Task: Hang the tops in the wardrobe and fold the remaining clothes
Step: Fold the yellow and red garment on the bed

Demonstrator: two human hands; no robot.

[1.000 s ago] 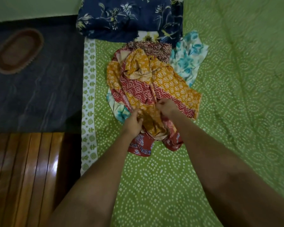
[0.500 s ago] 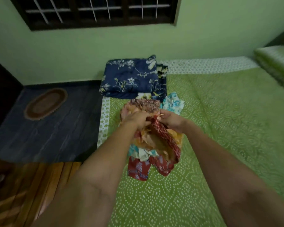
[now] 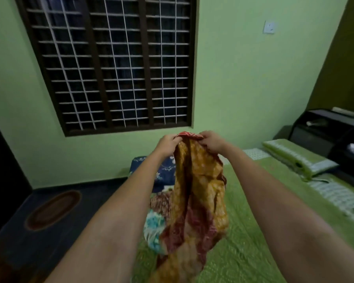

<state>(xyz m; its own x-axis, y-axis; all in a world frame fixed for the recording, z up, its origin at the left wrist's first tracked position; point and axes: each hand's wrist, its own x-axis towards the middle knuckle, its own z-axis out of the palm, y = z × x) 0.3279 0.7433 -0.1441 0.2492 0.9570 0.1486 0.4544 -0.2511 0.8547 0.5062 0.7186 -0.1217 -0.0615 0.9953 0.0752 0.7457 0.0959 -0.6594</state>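
An orange and red patterned garment (image 3: 198, 201) hangs in the air in front of me above the green bed (image 3: 258, 231). My left hand (image 3: 168, 145) and my right hand (image 3: 212, 141) each pinch its top edge, close together. Below it on the bed lie a teal floral garment (image 3: 152, 225) and a brown patterned garment (image 3: 160, 201), partly hidden by the hanging cloth and my left arm.
A folded navy floral blanket (image 3: 164, 172) sits at the bed's far edge. Green pillows (image 3: 294, 156) and a dark headboard (image 3: 325, 131) are on the right. A barred window (image 3: 110, 62) fills the wall ahead. An oval mat (image 3: 53, 210) lies on the dark floor at left.
Both hands have lifted the orange and red garment off the pile to chest height, so it now hangs free. My view has tilted up from the bed toward the window.
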